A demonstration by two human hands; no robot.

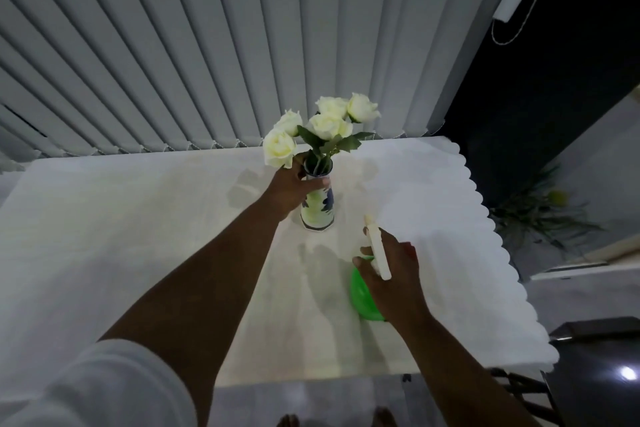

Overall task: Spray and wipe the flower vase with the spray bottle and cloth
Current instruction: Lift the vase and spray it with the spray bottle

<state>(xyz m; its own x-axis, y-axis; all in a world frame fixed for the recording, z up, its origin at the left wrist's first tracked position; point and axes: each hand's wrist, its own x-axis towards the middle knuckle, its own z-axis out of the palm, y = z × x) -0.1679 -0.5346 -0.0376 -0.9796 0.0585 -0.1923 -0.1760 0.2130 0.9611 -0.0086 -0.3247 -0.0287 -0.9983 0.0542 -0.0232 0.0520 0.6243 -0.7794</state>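
A white vase (318, 210) with blue and green leaf patterns stands upright on the table, holding white roses (325, 123). My left hand (294, 189) grips the vase around its neck from the left. My right hand (389, 270) holds a green spray bottle (362, 291) with a cream-white trigger head (377, 248), its nozzle pointing toward the vase, a short way in front of and to the right of it. No cloth is in view.
The table wears a white cloth with a scalloped right edge (498, 236). Grey vertical blinds (207, 45) hang right behind it. A potted plant (543, 211) sits on the floor to the right, and a dark chair (595, 367) stands at the lower right.
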